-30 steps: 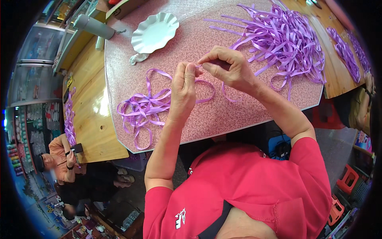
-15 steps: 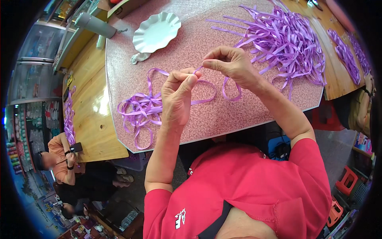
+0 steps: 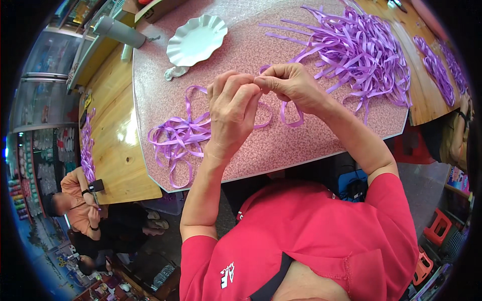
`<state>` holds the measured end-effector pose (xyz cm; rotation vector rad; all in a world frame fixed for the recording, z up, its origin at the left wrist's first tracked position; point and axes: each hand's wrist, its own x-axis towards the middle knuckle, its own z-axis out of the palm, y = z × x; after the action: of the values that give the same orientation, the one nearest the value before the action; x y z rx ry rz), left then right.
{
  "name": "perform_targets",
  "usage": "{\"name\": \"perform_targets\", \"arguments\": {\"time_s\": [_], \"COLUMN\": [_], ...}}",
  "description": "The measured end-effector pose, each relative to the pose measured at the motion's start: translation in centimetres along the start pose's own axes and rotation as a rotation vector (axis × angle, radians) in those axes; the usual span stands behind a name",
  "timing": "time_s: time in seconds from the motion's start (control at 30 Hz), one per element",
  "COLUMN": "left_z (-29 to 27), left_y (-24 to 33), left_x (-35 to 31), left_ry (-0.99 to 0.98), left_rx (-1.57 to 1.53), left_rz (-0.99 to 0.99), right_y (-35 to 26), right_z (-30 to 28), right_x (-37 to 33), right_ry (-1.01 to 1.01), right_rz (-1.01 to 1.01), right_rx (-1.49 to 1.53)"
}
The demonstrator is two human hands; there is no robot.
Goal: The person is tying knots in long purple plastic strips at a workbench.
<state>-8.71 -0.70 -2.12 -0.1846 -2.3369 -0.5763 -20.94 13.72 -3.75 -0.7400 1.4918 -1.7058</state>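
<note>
Head view shows the right hand (image 3: 296, 89) with its grip pinched closed on purple ribbon (image 3: 293, 124), which loops out at 5 o'clock, nearer that hand; the left hand (image 3: 230, 108) meets its fingertips, hold hidden. Heaped ribbon (image 3: 188, 131) lies at 8 o'clock, a larger pile (image 3: 369, 60) past 2. Pink bench (image 3: 246, 47) stretches toward 12, its near edge at 6.

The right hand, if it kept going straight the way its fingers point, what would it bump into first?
Most likely the fingertips of the person's left hand. The right hand points leftward at them, and they appear to meet, though depth is unclear from this view.
</note>
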Motion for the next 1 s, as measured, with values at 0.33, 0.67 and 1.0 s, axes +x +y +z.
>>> {"name": "perform_targets", "arguments": {"time_s": [0.33, 0.67, 1.0], "left_z": [1.1, 1.1, 1.0], "left_y": [0.6, 0.1, 1.8], "left_x": [-1.4, -0.7, -1.4], "left_ry": [0.075, 0.184, 0.221], "left_rx": [-0.996, -1.425, -1.079], "left_rz": [-0.706, -0.984, -0.792], "right_y": [0.1, 0.3, 0.4], "right_z": [1.2, 0.7, 0.8], "right_x": [-0.2, 0.1, 0.0], "right_ry": [0.075, 0.134, 0.178], "right_rz": [-0.260, -0.944, -0.979], "right_rx": [-0.138, -0.719, -0.734]}}
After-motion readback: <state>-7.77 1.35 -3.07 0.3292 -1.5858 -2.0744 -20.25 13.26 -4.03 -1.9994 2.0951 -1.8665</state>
